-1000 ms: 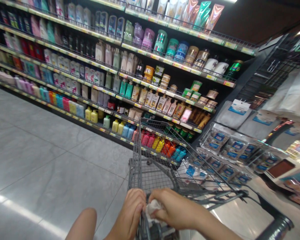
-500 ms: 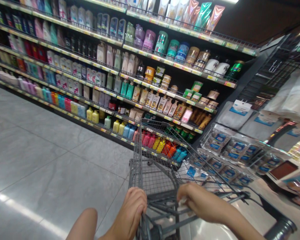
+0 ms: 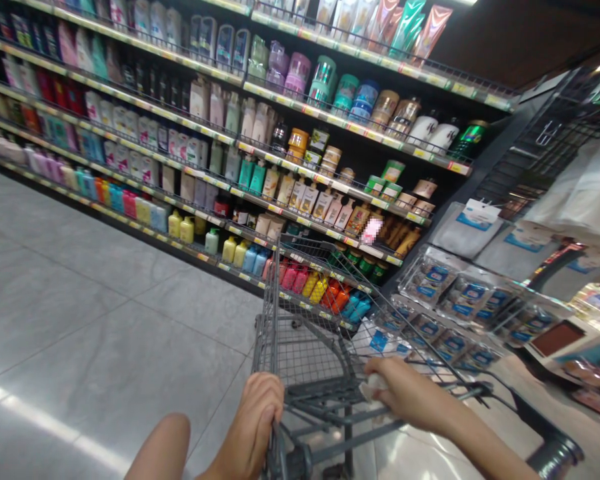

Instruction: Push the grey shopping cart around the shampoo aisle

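A grey wire shopping cart point(image 3: 305, 353) stands in front of me, its basket empty where the mesh shows. My left hand point(image 3: 257, 417) is wrapped round the cart's left rim, fingers closed. Over the near right part of the cart, my right hand point(image 3: 397, 393) is closed on a small whitish item point(image 3: 373, 387), which looks like crumpled tissue or paper. The cart's handle end point(image 3: 555, 457) sticks out at the lower right, below my right forearm.
Shelves of bottles and jars point(image 3: 300, 200) run across beyond the cart. Packaged goods point(image 3: 467, 293) hang on a rack at the right. Grey floor tiles point(image 3: 105, 313) stretch out at the left. A bare knee point(image 3: 163, 440) shows at the bottom.
My right hand has shifted slightly right relative to the cart, and more of the whitish item shows. My left hand and the cart appear slightly farther left in view.
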`<act>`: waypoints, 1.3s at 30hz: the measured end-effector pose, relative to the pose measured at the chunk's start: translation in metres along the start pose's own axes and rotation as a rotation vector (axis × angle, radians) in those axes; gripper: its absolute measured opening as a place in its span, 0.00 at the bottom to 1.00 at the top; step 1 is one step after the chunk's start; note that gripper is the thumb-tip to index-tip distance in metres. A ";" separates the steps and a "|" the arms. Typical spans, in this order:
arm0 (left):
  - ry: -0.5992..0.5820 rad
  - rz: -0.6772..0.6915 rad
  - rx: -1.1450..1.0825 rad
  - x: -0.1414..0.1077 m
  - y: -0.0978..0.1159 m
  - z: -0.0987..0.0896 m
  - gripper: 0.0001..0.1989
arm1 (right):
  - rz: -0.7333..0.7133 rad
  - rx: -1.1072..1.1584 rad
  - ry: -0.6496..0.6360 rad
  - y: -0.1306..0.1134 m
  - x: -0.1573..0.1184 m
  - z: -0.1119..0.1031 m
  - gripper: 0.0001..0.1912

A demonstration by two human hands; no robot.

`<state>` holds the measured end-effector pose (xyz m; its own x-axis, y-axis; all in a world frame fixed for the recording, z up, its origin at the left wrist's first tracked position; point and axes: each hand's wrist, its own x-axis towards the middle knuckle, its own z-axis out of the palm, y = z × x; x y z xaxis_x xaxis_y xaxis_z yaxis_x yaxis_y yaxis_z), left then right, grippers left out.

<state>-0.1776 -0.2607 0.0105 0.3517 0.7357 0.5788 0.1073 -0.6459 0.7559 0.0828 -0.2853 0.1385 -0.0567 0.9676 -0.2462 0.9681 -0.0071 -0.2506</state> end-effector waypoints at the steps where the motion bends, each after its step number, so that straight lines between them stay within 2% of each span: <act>1: 0.013 -0.007 -0.008 0.000 0.001 0.000 0.19 | 0.019 0.029 0.007 -0.002 0.001 0.001 0.16; 5: 0.038 -0.012 -0.031 0.000 0.002 0.000 0.19 | 0.008 0.123 0.001 -0.017 0.005 0.004 0.15; 9: 0.027 -0.022 -0.029 0.000 0.002 0.000 0.19 | -0.088 0.248 -0.028 -0.041 0.017 0.013 0.15; 12: 0.013 0.017 -0.005 0.001 0.001 -0.001 0.18 | -0.163 0.348 -0.131 -0.057 0.030 0.023 0.15; 15: -0.033 0.062 0.038 0.003 0.000 -0.005 0.19 | -0.123 0.432 -0.264 -0.059 0.042 0.025 0.16; 20: -0.056 0.106 0.081 0.005 0.001 -0.009 0.18 | -0.079 0.454 -0.328 -0.040 0.041 0.016 0.15; 26: -0.029 0.153 0.132 0.003 0.001 -0.010 0.16 | -0.078 0.331 -0.229 -0.012 0.024 0.003 0.17; 31: -0.017 0.169 0.157 0.002 -0.002 -0.012 0.16 | 0.045 0.224 -0.201 0.006 0.021 -0.013 0.18; 35: -0.038 0.127 0.166 0.001 -0.005 -0.013 0.18 | 0.058 0.182 -0.254 0.023 0.028 -0.021 0.18; 39: -0.059 0.041 0.193 0.001 -0.008 -0.014 0.22 | 0.089 0.135 -0.231 0.051 0.030 -0.026 0.16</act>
<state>-0.1914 -0.2518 0.0093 0.4127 0.6986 0.5845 0.2663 -0.7062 0.6560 0.1373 -0.2505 0.1426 -0.0424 0.8784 -0.4761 0.9313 -0.1378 -0.3372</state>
